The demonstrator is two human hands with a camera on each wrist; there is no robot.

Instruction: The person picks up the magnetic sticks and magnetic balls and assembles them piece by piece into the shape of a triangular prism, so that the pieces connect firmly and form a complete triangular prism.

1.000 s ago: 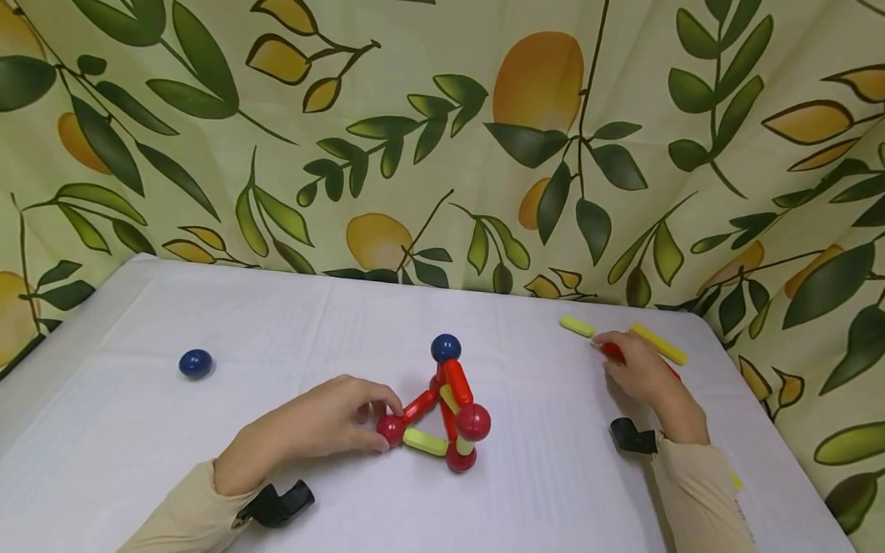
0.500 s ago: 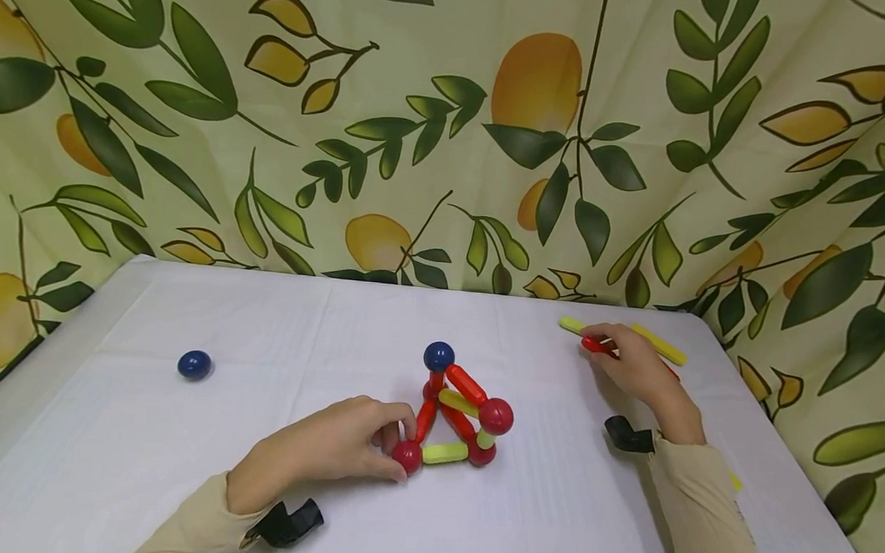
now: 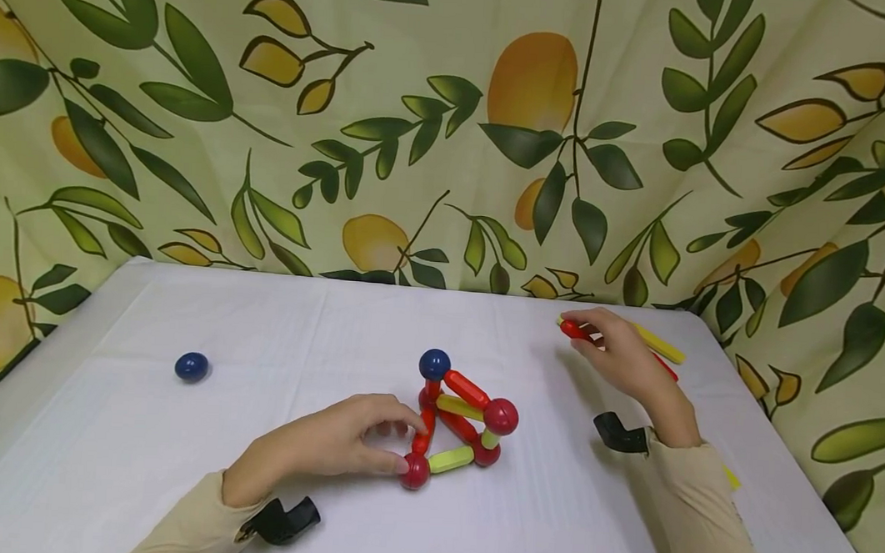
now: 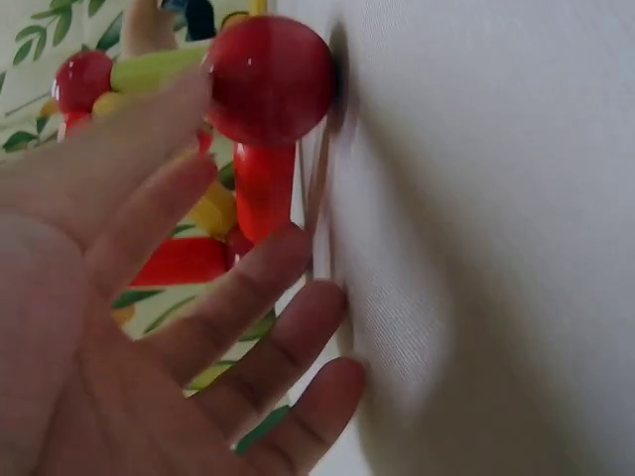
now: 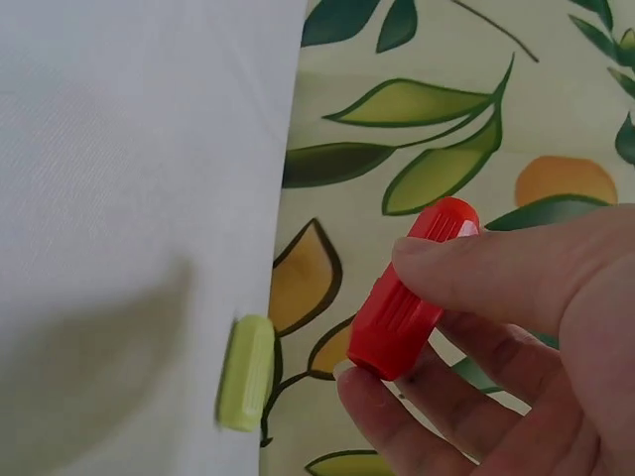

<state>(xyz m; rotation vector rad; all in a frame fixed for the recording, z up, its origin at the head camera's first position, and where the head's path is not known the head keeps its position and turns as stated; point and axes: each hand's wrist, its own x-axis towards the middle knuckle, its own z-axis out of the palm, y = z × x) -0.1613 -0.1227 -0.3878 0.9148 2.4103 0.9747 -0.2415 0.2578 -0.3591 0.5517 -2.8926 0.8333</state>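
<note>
A small frame of magnetic rods and balls stands mid-table, with a blue ball [image 3: 434,365] at its top. My left hand [image 3: 336,438] is at its near left corner, the thumb tip against a red ball [image 4: 270,79] and the other fingers extended apart, beside a red rod [image 4: 265,193]. A light green rod [image 3: 451,459] joins this ball to another red ball [image 3: 486,453]; a further red ball [image 3: 500,416] sits raised above that one. My right hand [image 3: 619,353] pinches a short red magnetic rod [image 5: 412,288] between thumb and fingers, held up above the table.
A loose blue ball [image 3: 191,367] lies at the left. Near my right hand are a light green rod [image 5: 246,374], a yellow rod [image 3: 660,344] and a red rod [image 3: 665,367]. Another yellow piece [image 3: 732,478] shows beside the right sleeve. A patterned curtain [image 3: 412,141] hangs behind the table.
The frame has swung round and slid toward me and to the right with my left hand, whose fingers have since spread. My right hand has lifted the red rod, moving slightly left.
</note>
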